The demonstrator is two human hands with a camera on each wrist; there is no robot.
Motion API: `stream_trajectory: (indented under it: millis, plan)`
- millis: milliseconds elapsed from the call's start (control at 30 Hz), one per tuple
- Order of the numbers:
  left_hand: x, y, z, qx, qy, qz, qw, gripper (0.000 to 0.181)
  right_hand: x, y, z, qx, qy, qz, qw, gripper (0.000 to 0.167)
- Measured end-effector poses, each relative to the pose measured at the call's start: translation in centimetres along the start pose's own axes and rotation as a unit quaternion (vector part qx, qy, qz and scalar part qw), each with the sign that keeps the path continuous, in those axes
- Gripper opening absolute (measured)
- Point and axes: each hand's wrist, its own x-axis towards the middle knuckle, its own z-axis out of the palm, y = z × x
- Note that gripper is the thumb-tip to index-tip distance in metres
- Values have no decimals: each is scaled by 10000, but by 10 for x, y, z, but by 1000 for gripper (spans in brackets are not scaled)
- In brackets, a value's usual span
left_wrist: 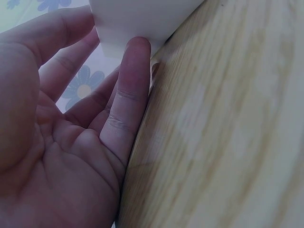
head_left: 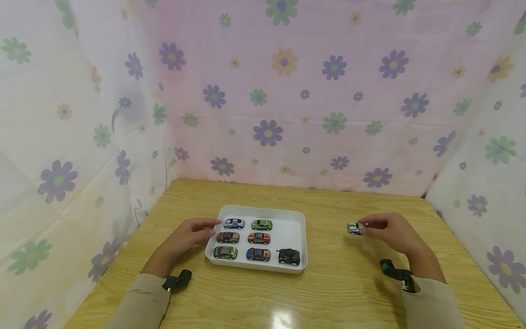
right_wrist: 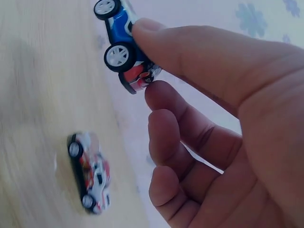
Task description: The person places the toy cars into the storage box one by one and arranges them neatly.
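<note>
My right hand [head_left: 388,230] pinches a small toy car [head_left: 355,228] between thumb and fingers above the table, right of the tray. Up close, that car shows a blue side and white-spoked wheels. A second toy car [right_wrist: 90,173], white and red, lies on the table below the hand; the head view does not show it. At the tray's left side, my left hand [head_left: 186,237] touches the white tray [head_left: 263,268] with fairly straight fingers [left_wrist: 130,80] against its wall. Inside stand several toy cars, among them a green one [head_left: 261,224] and a red-orange one [head_left: 259,238].
A black toy vehicle [head_left: 289,257] with a barrel-like part stands in the tray's near right corner. Flowered cloth [head_left: 304,105] encloses the wooden table [head_left: 328,292] at the back and both sides. Dark wrist mounts [head_left: 177,279] sit at both sleeves.
</note>
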Motion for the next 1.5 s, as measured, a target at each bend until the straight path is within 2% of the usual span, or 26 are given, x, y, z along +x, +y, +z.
stream_trajectory:
  millis: [300,733,900,1133,1500]
  plan:
    - [-1,2,1,-62,-23,19,10000,43,9,-30,12,-286,286,-415,9983,28]
    - [0,0,0,-56,-50,96,9999,43,16,-70,37,-221,719,-575,9955,24]
    - [2,-2,0,-54,-52,98,9999,43,19,-84,50,-148,704,-740,9947,21]
    - [3,-2,0,-47,-19,116,9999,44,23,-93,68,-216,718,-725,9945,21]
    - [3,-2,1,-88,-18,50,9999,44,26,-107,93,147,497,-902,9946,17]
